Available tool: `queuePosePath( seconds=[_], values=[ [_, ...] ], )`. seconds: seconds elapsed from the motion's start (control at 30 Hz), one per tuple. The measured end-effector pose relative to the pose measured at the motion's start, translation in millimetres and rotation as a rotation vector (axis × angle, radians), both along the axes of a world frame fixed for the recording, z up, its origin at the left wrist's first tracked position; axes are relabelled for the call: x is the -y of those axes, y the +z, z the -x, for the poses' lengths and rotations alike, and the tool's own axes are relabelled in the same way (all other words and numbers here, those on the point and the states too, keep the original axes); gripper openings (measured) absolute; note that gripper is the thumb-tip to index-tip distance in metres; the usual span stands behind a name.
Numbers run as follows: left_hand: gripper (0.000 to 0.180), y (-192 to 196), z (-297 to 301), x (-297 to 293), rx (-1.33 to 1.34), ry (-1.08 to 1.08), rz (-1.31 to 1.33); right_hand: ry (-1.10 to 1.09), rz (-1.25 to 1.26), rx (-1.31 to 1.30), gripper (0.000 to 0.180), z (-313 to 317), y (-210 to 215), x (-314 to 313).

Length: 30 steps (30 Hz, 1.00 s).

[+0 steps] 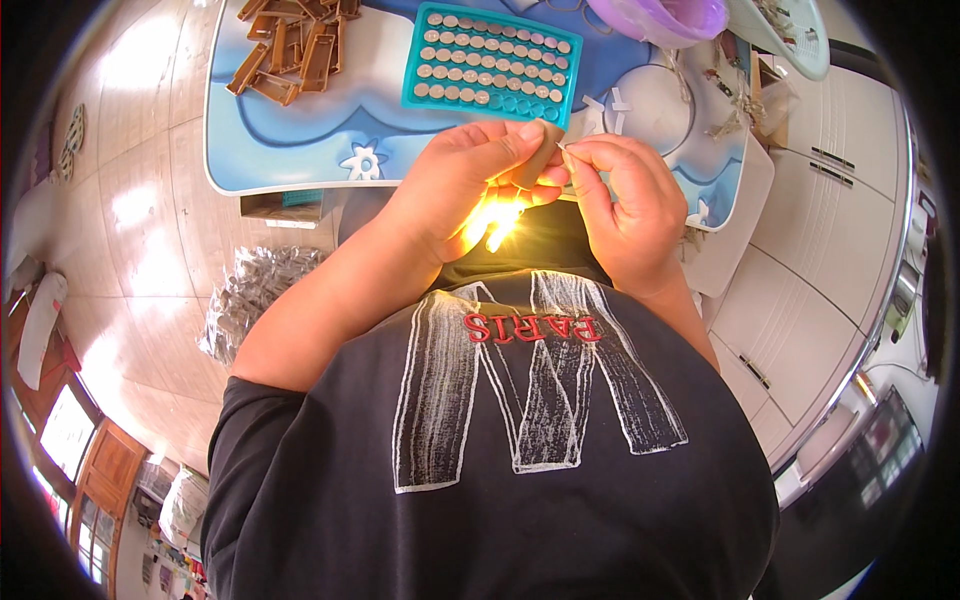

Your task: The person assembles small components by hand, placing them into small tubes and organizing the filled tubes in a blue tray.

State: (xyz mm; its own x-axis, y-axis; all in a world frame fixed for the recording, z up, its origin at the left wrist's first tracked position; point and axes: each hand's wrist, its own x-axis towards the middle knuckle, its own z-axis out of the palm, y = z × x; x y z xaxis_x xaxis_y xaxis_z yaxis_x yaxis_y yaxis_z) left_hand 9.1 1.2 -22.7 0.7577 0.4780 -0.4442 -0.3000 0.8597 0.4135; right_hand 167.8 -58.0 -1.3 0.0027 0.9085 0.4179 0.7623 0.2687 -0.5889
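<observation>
My left hand (pixel 465 165) is closed round a small brown plastic case (pixel 541 155), held tilted above the table's near edge. Below the case, glowing yellow lights (pixel 497 222) shine against my left fingers; glare hides their shape. My right hand (pixel 632 195) is beside the case, thumb and forefinger pinching a small pale strip (pixel 563 146) at its right side. Just beyond both hands lies a turquoise tray (pixel 409 88) holding rows of silver button cells (pixel 480 52). Some round slots in its nearest row, at the right, hold no cells.
A pile of brown plastic cases (pixel 288 55) lies at the table's far left. White strips (pixel 606 108) lie right of the tray. Farther right stand a purple basin (pixel 665 15) and a pale green basket (pixel 785 35). Silvery bundles (pixel 255 295) are left of my left arm.
</observation>
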Motion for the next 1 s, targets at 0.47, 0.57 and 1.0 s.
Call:
queuePosePath(
  seconds=[0.47,0.57,1.0],
  values=[
    [0.029,-0.5,1.0,-0.1,-0.080,0.012,0.042,-0.026,0.074,-0.067,0.012,3.5,1.4,-0.5],
    [0.029,0.7,0.7,-0.2,-0.070,0.007,0.036,-0.006,0.006,-0.002,0.013,2.5,0.0,-1.1],
    [0.030,7.7,2.9,-1.1,-0.051,-0.084,0.006,-0.003,0.386,-0.929,0.013,-4.9,3.2,2.9]
  ],
)
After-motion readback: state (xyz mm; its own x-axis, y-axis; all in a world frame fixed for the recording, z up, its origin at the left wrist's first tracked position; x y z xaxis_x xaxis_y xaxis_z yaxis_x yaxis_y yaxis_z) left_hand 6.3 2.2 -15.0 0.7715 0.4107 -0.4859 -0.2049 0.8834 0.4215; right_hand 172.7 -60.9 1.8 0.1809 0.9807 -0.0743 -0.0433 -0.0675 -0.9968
